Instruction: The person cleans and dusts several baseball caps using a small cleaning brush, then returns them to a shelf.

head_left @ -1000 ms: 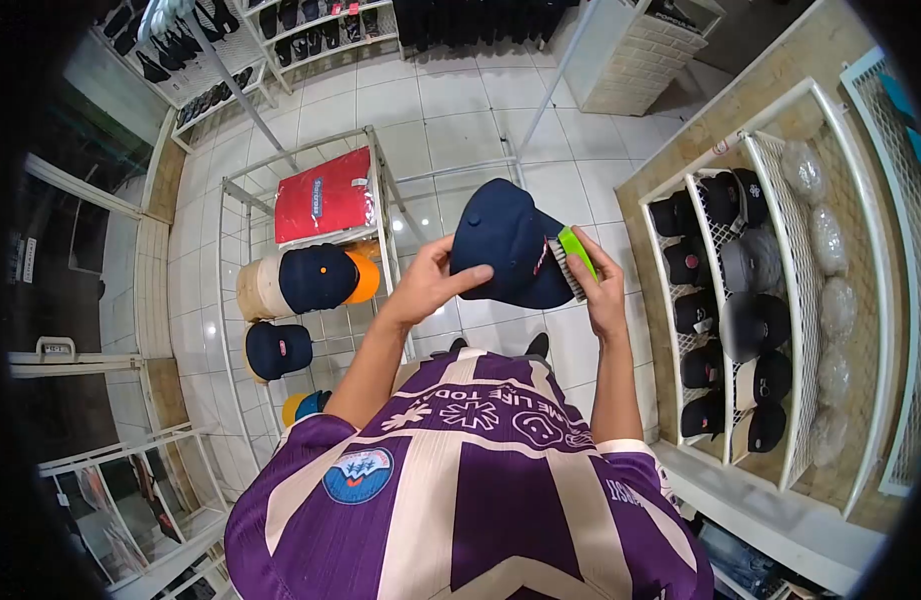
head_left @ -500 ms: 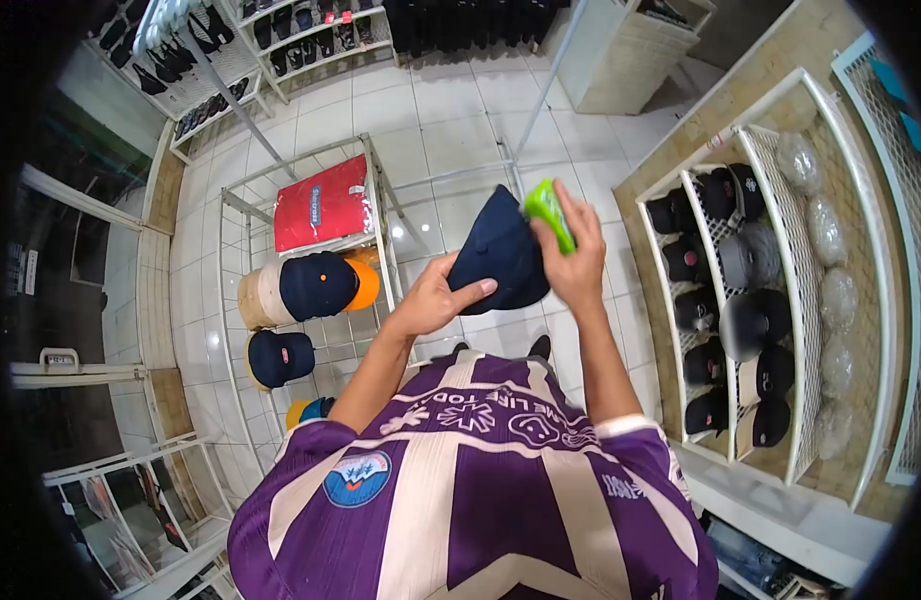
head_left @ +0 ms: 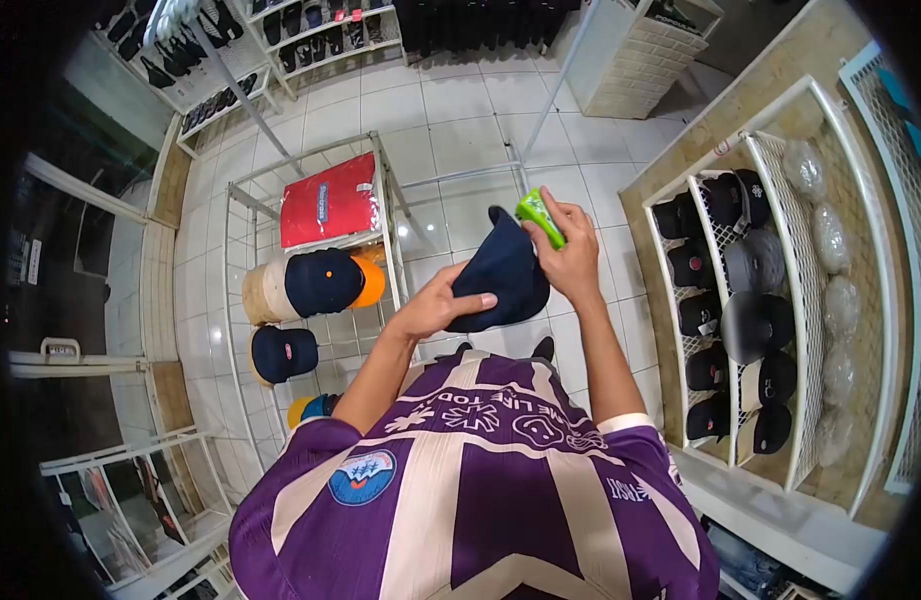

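Observation:
A dark navy cap (head_left: pixel 506 275) is held up in front of my chest, its brim side tipped upward. My left hand (head_left: pixel 436 303) grips it at the lower left, thumb lying across the fabric and fingers behind. In my right hand (head_left: pixel 571 250) is a small bright green brush-like tool (head_left: pixel 541 217), clasped between thumb and fingers. The tool sits right at the cap's upper right edge. Its working face is turned away from me.
To the left, a white wire rack (head_left: pixel 236 200) carries a red packaged garment (head_left: pixel 329 205), a row of stacked caps (head_left: pixel 326 282) and another navy cap (head_left: pixel 286 352). On the right stands a white shelf (head_left: pixel 746 160) with several caps. A metal rail (head_left: pixel 461 175) crosses the tiled floor ahead.
My right hand and the green tool have shifted slightly, and the tool is angled differently. The cap has tilted and dropped a little in view, its top edge now curving.

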A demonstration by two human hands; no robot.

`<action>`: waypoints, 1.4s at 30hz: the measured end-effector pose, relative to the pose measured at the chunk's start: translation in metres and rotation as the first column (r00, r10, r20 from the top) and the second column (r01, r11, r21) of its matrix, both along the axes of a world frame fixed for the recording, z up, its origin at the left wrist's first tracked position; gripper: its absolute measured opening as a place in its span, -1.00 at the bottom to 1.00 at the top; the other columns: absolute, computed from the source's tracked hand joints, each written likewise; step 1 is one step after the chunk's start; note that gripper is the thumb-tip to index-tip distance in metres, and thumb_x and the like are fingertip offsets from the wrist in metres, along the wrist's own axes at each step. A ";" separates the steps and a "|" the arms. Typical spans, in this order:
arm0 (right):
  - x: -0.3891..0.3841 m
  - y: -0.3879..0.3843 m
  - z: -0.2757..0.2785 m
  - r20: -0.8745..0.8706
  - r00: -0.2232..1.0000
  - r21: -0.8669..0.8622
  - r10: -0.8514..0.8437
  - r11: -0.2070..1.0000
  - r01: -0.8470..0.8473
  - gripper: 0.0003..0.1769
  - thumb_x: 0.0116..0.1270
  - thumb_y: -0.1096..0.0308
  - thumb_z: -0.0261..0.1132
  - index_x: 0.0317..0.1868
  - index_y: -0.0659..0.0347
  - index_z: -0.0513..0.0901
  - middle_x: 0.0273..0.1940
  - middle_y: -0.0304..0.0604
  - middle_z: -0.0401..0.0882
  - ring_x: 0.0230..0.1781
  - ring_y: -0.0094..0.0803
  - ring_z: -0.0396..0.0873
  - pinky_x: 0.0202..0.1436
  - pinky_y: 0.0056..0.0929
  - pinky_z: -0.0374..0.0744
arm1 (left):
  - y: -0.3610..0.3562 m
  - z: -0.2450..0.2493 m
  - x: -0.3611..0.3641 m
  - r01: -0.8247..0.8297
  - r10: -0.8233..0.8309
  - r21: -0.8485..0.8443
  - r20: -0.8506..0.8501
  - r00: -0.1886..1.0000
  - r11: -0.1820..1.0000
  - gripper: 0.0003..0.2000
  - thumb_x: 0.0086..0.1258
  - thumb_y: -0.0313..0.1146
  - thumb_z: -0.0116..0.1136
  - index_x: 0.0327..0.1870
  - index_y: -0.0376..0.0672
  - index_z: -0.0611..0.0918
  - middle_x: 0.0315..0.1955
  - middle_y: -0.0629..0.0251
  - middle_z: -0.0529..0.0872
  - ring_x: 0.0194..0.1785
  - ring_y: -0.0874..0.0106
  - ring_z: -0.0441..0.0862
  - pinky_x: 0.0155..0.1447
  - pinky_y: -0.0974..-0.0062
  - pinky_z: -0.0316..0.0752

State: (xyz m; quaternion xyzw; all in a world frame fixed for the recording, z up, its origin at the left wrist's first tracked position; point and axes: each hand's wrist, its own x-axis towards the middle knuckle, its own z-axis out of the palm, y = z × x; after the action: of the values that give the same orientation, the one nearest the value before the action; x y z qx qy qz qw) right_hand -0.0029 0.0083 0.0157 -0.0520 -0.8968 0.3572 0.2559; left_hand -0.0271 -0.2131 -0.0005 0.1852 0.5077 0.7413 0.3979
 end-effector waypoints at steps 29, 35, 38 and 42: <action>0.040 -0.025 0.010 -0.203 0.954 0.089 0.222 0.974 -0.208 -0.33 0.13 0.20 0.59 0.28 0.16 0.69 -0.06 -0.05 0.65 -0.06 -0.11 0.59 0.10 -0.21 0.52 | 0.015 0.007 -0.007 -0.072 0.028 -0.107 -0.370 0.928 0.992 -0.63 0.37 -0.48 0.40 0.18 -0.35 0.64 -0.14 0.41 0.76 -0.11 0.63 0.65 0.03 0.59 0.58; 0.026 -0.010 0.004 -0.071 0.996 -0.189 0.058 0.979 -0.071 -0.36 0.16 0.31 0.58 0.29 0.22 0.67 -0.10 0.01 0.66 -0.07 -0.05 0.65 0.10 -0.22 0.59 | 0.006 0.006 -0.003 -0.112 0.098 -0.072 -0.169 0.981 0.991 -0.60 0.35 -0.47 0.42 0.19 -0.32 0.65 -0.06 0.35 0.78 -0.07 0.57 0.69 0.10 0.55 0.60; 0.032 -0.028 0.012 -0.147 0.957 -0.067 0.248 0.963 -0.260 -0.36 0.16 0.36 0.57 0.30 0.21 0.67 -0.08 0.01 0.65 -0.05 -0.10 0.64 0.10 -0.27 0.58 | 0.001 0.001 -0.001 -0.018 -0.002 -0.145 -0.136 0.991 0.989 -0.62 0.35 -0.48 0.43 0.17 -0.30 0.65 -0.09 0.39 0.77 -0.06 0.58 0.67 0.10 0.57 0.58; 0.007 0.002 -0.016 -0.054 0.998 -0.228 -0.029 0.974 0.016 -0.40 0.18 0.30 0.57 0.26 0.21 0.70 -0.06 -0.01 0.66 -0.04 -0.08 0.62 0.10 -0.23 0.56 | 0.000 0.014 0.006 -0.054 0.043 -0.056 -0.179 0.983 0.997 -0.65 0.37 -0.46 0.40 0.14 -0.33 0.65 -0.16 0.36 0.77 -0.13 0.60 0.66 0.03 0.58 0.58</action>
State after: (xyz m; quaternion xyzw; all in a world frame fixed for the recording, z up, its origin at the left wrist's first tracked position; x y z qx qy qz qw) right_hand 0.0043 0.0100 0.0000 -0.0809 -0.8417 0.4558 0.2780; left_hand -0.0215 -0.2134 0.0136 0.2261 0.5679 0.7156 0.3381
